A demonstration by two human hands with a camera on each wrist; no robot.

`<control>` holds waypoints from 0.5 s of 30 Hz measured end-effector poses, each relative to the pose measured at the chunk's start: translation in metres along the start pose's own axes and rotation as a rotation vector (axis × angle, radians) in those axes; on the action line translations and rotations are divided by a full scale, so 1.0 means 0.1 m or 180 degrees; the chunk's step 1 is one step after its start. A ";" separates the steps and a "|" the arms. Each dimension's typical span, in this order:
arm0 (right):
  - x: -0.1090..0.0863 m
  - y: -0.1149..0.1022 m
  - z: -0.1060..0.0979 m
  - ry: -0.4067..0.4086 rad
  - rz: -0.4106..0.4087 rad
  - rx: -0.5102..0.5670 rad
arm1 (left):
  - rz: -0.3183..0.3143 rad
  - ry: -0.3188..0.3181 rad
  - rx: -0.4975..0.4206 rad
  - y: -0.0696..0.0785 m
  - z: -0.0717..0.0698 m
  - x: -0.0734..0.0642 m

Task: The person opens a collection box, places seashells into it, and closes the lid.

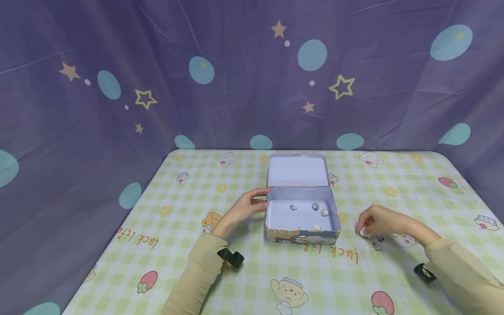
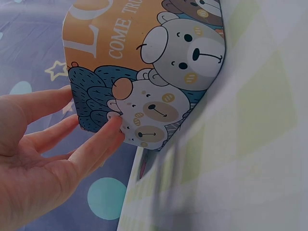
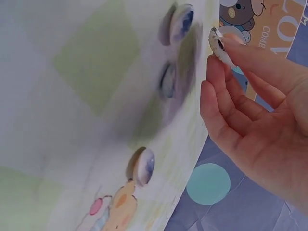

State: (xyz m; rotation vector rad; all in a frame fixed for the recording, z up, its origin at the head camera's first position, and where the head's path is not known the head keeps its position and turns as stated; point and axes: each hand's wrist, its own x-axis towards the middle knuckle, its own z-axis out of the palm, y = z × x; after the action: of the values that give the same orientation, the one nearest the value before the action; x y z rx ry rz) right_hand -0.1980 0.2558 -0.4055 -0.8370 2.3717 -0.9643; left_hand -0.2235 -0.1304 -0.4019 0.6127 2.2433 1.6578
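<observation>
A rectangular tin box (image 1: 299, 236) with a white inside and cartoon bears on its outer wall stands with its lid (image 1: 298, 171) raised. Several small seashells, one of them a shell (image 1: 324, 212) near the right wall, lie on its floor. My left hand (image 1: 252, 204) touches the box's left side, its fingers (image 2: 98, 149) fairly straight against the printed wall. To the right of the box, my right hand (image 1: 378, 221) pinches a small whitish seashell (image 3: 220, 47) between thumb and fingers, just above the cloth. Loose shells (image 3: 144, 166) lie close by.
A green-and-white checked tablecloth (image 1: 236, 284) with printed cartoons covers the table. Behind it hangs a purple curtain (image 1: 244, 105) with stars and blue ovals. Dark straps with small devices (image 1: 232, 258) sit on both wrists.
</observation>
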 end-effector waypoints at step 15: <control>0.03 -0.06 -0.14 0.0101 -0.0063 -0.0171 | -0.0002 -0.0014 -0.0020 0.01 0.00 0.00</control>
State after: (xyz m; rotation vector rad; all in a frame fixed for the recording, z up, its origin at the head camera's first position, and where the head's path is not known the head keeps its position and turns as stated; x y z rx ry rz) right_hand -0.2055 0.2568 -0.3925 -0.8728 2.4306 -0.9318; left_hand -0.2232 -0.1304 -0.4013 0.6134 2.2341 1.6610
